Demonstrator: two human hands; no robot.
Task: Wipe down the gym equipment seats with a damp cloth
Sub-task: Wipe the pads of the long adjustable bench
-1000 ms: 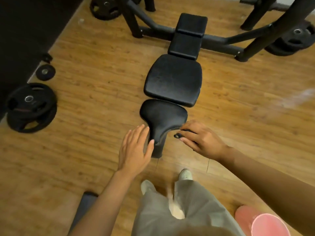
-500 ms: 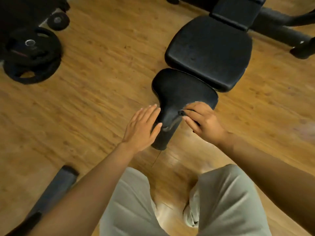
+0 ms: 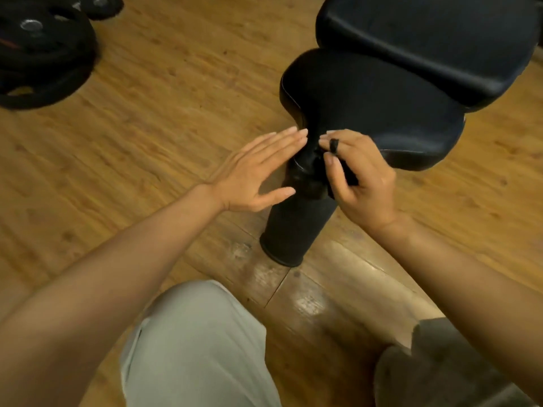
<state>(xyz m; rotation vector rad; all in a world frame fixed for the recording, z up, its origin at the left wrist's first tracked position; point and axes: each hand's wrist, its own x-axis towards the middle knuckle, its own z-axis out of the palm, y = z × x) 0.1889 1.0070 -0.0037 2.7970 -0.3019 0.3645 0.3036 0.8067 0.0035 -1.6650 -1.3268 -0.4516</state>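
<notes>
Resting against the narrow front of the one black seat [image 3: 373, 113], the left hand [image 3: 255, 174] is held flat with straight fingers. A small dark cloth [image 3: 348, 174] is gripped there by the curled right hand [image 3: 361, 177]. One backrest pad [image 3: 426, 39] and two weight plates [image 3: 44, 51] are seen.

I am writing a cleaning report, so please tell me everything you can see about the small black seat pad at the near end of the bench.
The seat pad is black, smooth and slightly glossy, like vinyl or leather. It is wide at the far end and narrows toward the person, with a seam along its edge. The larger bench pad overlaps its far edge. The left hand, fingers straight, touches the narrow tip; the right hand grips something dark there.
</notes>
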